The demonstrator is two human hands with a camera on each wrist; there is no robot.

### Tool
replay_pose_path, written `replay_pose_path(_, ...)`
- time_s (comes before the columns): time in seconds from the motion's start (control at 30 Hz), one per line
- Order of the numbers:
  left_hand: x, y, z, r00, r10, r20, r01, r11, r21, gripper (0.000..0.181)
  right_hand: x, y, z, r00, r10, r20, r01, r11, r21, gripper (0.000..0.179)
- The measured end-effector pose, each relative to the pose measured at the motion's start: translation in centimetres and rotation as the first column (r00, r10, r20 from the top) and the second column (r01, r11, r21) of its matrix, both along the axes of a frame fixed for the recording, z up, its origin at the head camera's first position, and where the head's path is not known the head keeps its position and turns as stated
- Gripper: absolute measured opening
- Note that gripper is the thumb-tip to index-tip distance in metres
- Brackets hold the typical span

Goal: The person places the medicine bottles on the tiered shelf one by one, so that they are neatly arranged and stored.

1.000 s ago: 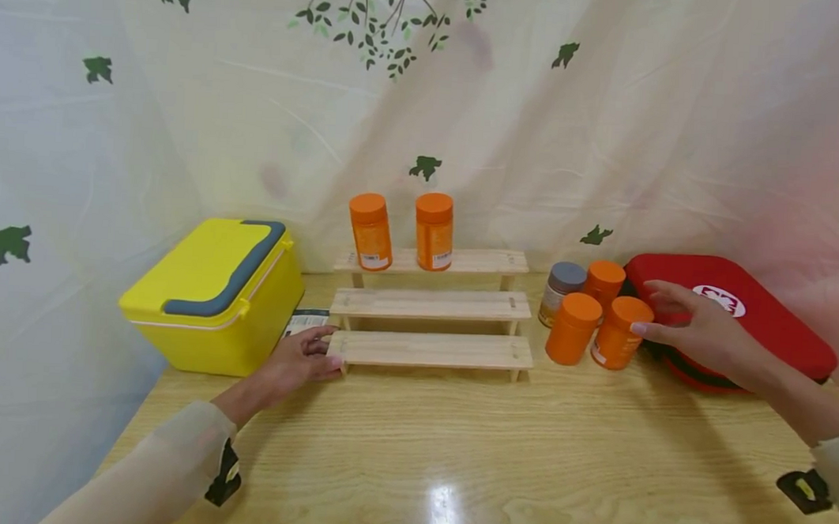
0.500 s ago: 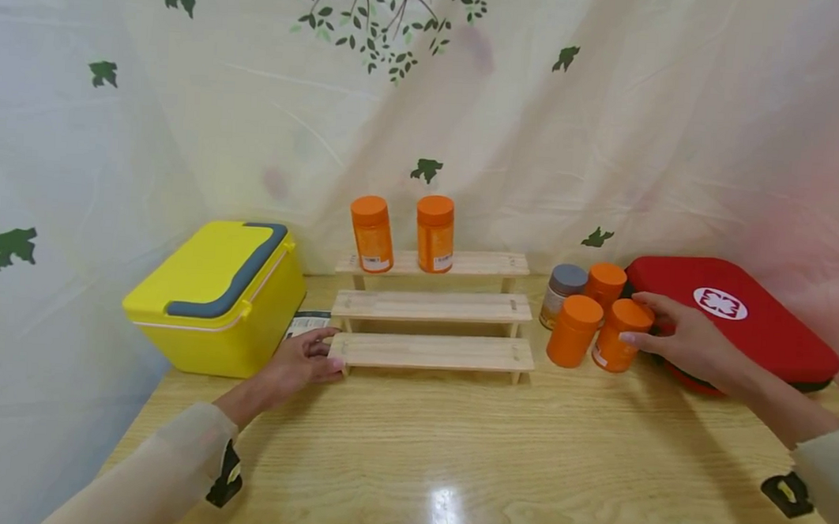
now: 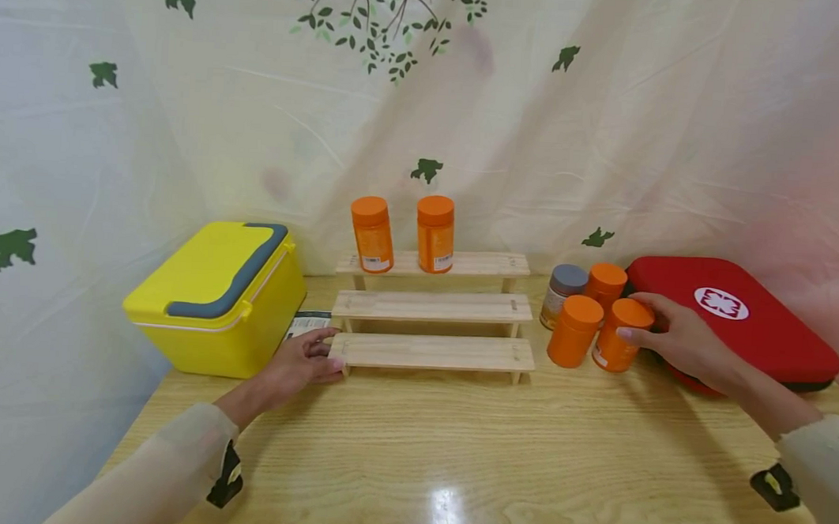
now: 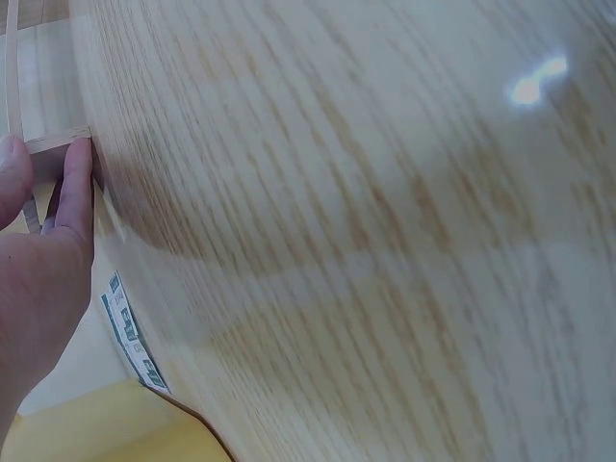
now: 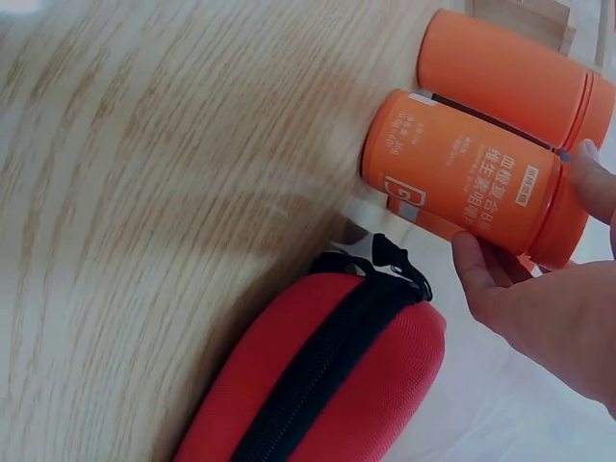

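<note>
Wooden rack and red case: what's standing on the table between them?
In the head view, a grey-capped bottle and three orange bottles stand there; the right hand grips the front-right orange bottle near its cap.

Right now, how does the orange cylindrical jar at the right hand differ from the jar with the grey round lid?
Lid: the orange cylindrical jar has an orange lid; the jar with the grey round lid does not.
Contact: the right hand grips the orange one; neither of the hands touches the grey-lidded one.
Place: the orange one is nearer the person; the grey-lidded one stands farther back.
Both are upright and closed.
</note>
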State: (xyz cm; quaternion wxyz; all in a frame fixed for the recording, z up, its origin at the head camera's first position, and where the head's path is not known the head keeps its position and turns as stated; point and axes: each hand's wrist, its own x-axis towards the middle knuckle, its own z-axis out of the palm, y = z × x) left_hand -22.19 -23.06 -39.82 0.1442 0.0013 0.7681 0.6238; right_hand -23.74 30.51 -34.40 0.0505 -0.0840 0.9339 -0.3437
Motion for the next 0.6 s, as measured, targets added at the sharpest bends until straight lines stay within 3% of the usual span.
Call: replay_pose_path(0.6,-0.04,0.04,-0.02,1.000,0.016,0.008,-0.016,1.000,-0.003,0.065,0.25,-0.24,-0.48,0.998,0.009,-0.054,-0.011,0.999,-0.042,0.074)
